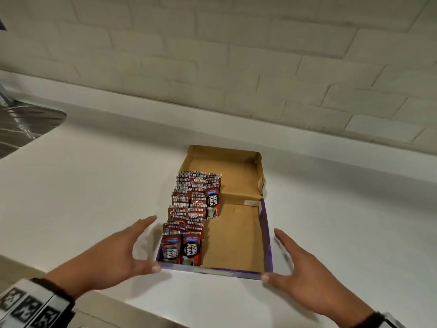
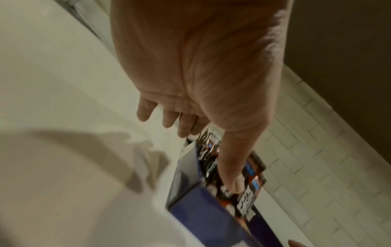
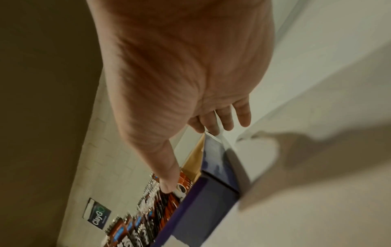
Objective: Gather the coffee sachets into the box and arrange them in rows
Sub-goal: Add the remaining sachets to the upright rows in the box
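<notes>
One box, purple outside, is sitting on the counter near its front edge, lid flap lying open at 12 o'clock. Sachets are standing packed in roughly two rows along the box's 9 o'clock side, too many and too overlapped to count; the 3 o'clock half is showing bare cardboard. Two hands: left hand and right hand are flanking the box, fingers straight, thumbs touching its near corners, grasping nothing. One sink is showing at 10 o'clock.
</notes>
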